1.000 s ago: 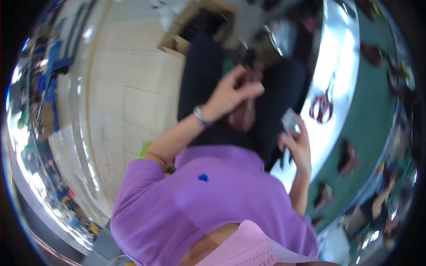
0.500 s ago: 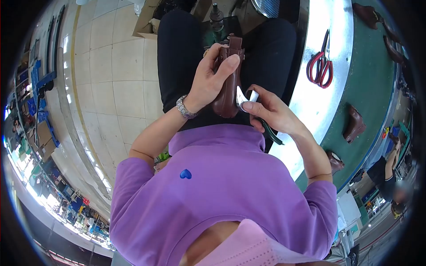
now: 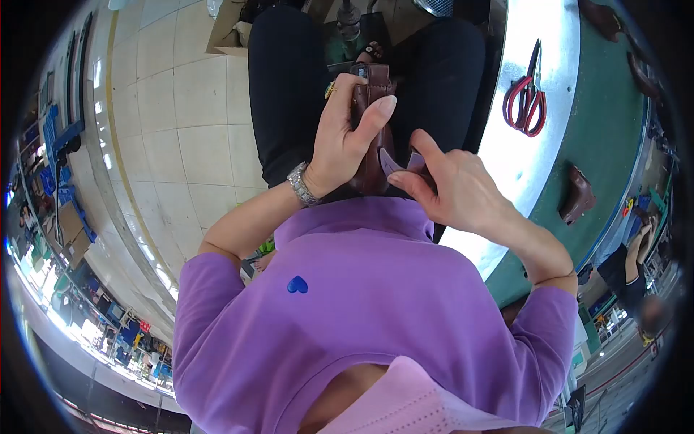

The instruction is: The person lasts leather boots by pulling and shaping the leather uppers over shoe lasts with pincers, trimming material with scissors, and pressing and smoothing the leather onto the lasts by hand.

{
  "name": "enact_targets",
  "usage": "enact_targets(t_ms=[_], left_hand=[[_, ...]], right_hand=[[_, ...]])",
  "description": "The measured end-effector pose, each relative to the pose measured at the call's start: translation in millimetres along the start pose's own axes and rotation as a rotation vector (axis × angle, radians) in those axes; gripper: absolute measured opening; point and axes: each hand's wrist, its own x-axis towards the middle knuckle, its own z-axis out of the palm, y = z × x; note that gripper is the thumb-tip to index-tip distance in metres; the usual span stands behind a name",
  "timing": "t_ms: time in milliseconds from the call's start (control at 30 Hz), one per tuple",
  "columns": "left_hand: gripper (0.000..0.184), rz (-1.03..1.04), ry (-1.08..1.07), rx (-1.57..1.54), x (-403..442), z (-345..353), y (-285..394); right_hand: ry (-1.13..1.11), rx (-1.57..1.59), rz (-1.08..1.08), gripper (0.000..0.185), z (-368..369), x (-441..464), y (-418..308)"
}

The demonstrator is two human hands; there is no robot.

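My left hand [image 3: 343,145] is wrapped round a brown leather shoe [image 3: 369,173] held between my thighs, its thumb lying along the near side. The shoe's toe end points toward my body. In my right hand [image 3: 463,189] are pincers [image 3: 388,159] with two curved, shiny jaws. One jaw lies against the side of the shoe, and the other sticks up by my forefinger. My palm hides the handles, so whether the jaws grip the leather I cannot tell.
Red-handled scissors [image 3: 525,108] lie on the metal bench edge [image 3: 484,195] to my right. Brown shoe parts [image 3: 576,195] rest on the green bench top [image 3: 607,137]. A metal stand [image 3: 349,25] is between my knees, a cardboard box [image 3: 226,32] beyond. Another person [image 3: 622,275] is at far right.
My right hand has turned over, knuckles up, and the dark green pincer handle has gone out of sight beneath it. The shoe has shifted slightly in my left hand's hold.
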Motion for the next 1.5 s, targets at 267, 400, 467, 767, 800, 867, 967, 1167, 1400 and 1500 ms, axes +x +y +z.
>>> enact_targets(t_ms=[267,400,467,767,800,867,967,1167,1400,1500], left_hand=[[0.036,0.037,0.07,0.004,9.5,-5.0,0.9],[0.036,0.017,0.017,-0.063,18.4,-7.1,-1.5],[0.037,0.022,0.003,-0.095,23.8,-10.3,-7.2],[0.039,0.038,-0.003,-0.212,30.5,-9.1,-21.8],[0.039,0.05,0.008,-0.181,29.7,-7.6,-20.5],[0.04,0.027,0.021,-0.153,26.7,-4.2,-15.2],[0.041,-0.007,0.046,-0.087,16.7,-0.8,4.2],[0.035,0.073,0.08,0.071,12.8,-4.5,-4.5],[0.031,0.23,0.106,0.18,22.3,-0.1,-15.6],[0.034,0.172,0.082,0.137,21.8,-3.8,-13.3]], right_hand=[[-0.052,0.337,0.183,0.042,9.8,12.7,2.2],[0.184,-0.137,-0.067,0.041,2.3,11.6,-5.9],[0.189,-0.094,-0.097,0.04,-5.8,15.4,-3.2],[-0.061,0.856,0.141,0.037,14.0,15.5,26.5],[-0.069,0.819,0.133,0.038,10.4,15.2,21.4],[-0.144,0.801,0.153,0.039,3.3,17.0,17.9],[-0.247,0.684,0.154,0.039,-8.8,20.0,16.5],[-0.001,0.004,0.015,0.041,-14.1,17.5,-3.5],[-0.166,0.658,0.15,0.04,-0.1,19.2,14.0],[-0.104,0.307,0.149,0.042,-5.3,17.6,3.3]])
